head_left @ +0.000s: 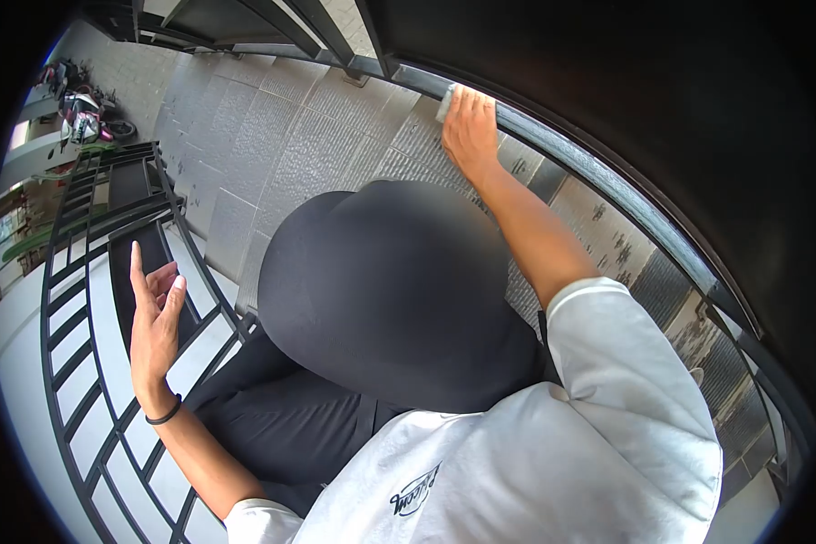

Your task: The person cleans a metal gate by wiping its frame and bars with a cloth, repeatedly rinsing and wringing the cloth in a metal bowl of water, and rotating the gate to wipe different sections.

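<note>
My right hand (472, 131) reaches up and presses a folded pale grey cloth (445, 103) onto the lower rail (562, 150) of a black metal gate. Most of the cloth is hidden under my fingers. To the right of that hand, the rail has a pale, shiny streaked surface, perhaps wet. My left hand (157, 317), with a dark band at the wrist, is raised in front of a second black barred gate (95, 317). Its index finger points up, the thumb is apart and the other fingers are loosely bent. Nothing is in it.
My bent knees in dark trousers (390, 290) fill the middle. Grey textured paving tiles (272, 145) lie beyond them. A large dark panel (626, 82) rises above the rail. Motorbikes (86, 118) stand at the far left, near a white wall.
</note>
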Motion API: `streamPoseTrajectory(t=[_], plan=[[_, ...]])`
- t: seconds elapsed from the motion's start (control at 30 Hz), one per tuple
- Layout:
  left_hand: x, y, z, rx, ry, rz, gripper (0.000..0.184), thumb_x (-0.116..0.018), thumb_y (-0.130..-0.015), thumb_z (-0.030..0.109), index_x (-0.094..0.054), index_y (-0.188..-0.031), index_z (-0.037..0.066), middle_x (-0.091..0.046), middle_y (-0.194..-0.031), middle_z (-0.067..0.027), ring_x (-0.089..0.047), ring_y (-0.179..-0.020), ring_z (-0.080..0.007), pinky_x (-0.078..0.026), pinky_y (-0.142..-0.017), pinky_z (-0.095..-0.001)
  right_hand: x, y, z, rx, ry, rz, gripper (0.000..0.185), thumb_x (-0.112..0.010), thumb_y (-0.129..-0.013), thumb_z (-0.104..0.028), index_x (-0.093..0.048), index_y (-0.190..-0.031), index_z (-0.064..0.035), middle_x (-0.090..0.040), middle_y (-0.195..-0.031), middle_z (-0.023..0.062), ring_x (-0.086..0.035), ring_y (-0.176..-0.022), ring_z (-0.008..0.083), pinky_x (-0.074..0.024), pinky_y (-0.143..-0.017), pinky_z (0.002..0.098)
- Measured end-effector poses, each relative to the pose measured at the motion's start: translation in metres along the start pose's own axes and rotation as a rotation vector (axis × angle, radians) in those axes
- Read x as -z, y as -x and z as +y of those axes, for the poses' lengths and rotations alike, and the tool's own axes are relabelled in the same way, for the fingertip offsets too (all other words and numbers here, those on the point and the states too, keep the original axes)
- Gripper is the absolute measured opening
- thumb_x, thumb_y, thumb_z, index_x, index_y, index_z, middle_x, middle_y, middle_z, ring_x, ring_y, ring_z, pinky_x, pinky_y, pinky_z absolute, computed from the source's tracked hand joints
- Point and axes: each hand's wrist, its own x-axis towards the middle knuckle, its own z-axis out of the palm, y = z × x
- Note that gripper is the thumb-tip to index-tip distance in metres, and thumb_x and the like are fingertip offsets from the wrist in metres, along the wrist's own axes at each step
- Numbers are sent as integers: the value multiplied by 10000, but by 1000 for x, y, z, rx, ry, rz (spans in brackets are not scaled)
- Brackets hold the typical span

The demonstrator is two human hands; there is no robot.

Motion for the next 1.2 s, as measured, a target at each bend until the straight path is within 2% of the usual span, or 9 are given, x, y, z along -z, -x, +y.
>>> streamPoseTrajectory(t=[0.2,0.37,0.47,0.7,0.87,0.93,1.0,1.07,1.2], plan=[[8,5,3,-5,-23,24,777,-584,-1004,315,-105,-1601,181,-570,-1317,-262,-593,-1191,-329,-463,-1011,-440,-33,-38,-36,68,48,-54,463,-417,-982,-240,-531,-1355,10,-601,-1213,128,-546,-1137,256,-388,-990,385],[17,18,11,-123,110,-31,710,-539,-1028,281,-132,-1603,193,-553,-1322,-232,-524,-1243,-284,-382,-1076,-429,34,59,62,11,51,57,490,-440,-928,-197,-502,-1341,60,-551,-1348,201,-503,-1301,319,-336,-1138,439],[16,19,14,-239,221,-90,671,-502,-1049,254,-134,-1606,191,-556,-1300,-191,-505,-1231,-235,-313,-1117,-372,94,134,139,-136,128,42,483,-446,-931,-184,-509,-1333,76,-550,-1339,215,-503,-1295,336,-338,-1139,445],[17,6,5,-273,185,-122,656,-486,-1063,260,-127,-1604,171,-577,-1255,-157,-502,-1172,-187,-314,-1099,-349,194,263,258,-437,345,39,543,-497,-881,-148,-456,-1383,56,-508,-1414,217,-501,-1309,355,-360,-1122,438],[19,6,1,-258,166,-107,683,-492,-1057,292,-107,-1604,154,-563,-1286,-191,-516,-1241,-231,-349,-1121,-371,200,263,260,-446,363,40,523,-509,-880,-147,-467,-1351,77,-513,-1398,238,-506,-1304,362,-365,-1122,429],[18,0,-4,-246,140,-116,692,-493,-1055,306,-102,-1604,147,-561,-1285,-191,-518,-1240,-233,-349,-1121,-372,194,249,270,-415,323,132,474,-540,-857,-150,-508,-1269,82,-573,-1284,249,-550,-1229,363,-386,-1097,426],[18,-3,-11,-232,210,-149,696,-512,-1051,314,-118,-1605,160,-535,-1260,-155,-499,-1145,-191,-332,-1087,-344,197,237,281,-469,228,-76,373,-550,-822,-132,-555,-1144,56,-621,-1073,217,-594,-1070,355,-420,-1040,429],[18,-4,-11,-241,237,-164,693,-510,-1053,310,-118,-1606,162,-537,-1245,-150,-497,-1134,-185,-341,-1078,-338,188,244,276,-445,296,94,403,-544,-835,-132,-545,-1181,73,-610,-1142,244,-579,-1135,369,-411,-1057,438],[20,-3,-12,-231,213,-188,692,-504,-1054,319,-116,-1604,161,-533,-1265,-167,-504,-1178,-207,-343,-1103,-352,194,253,250,-478,386,128,441,-539,-849,-139,-527,-1224,92,-591,-1212,265,-552,-1200,386,-394,-1078,450]])
